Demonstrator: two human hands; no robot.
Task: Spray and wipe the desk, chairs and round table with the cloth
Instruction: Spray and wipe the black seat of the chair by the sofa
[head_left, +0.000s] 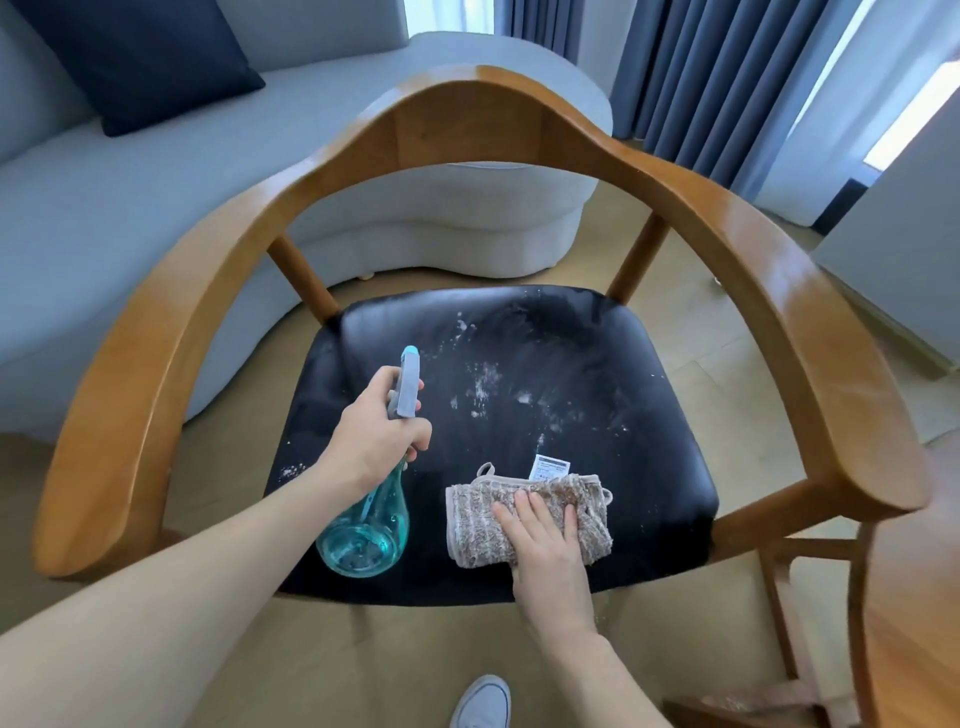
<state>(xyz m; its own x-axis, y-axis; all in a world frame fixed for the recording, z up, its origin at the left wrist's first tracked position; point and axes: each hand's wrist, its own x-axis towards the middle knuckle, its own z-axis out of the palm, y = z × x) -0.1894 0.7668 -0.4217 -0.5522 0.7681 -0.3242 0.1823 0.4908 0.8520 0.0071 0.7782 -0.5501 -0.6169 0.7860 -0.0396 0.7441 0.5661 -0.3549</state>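
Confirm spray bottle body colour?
Translucent teal spray bottle with a grey trigger head and teal nozzle tip, gripped by the left hand. Head view shows it.

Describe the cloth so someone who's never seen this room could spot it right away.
Find the wooden armchair with the black seat. On the seat's near edge, under the flat right hand, lies the cloth. It is beige, ribbed and folded with a white tag, unlike the clear teal spray bottle beside it.

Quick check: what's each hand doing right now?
Left hand: holds the spray bottle by its neck.
Right hand: open, fingers flat, pressing the cloth on the chair seat.
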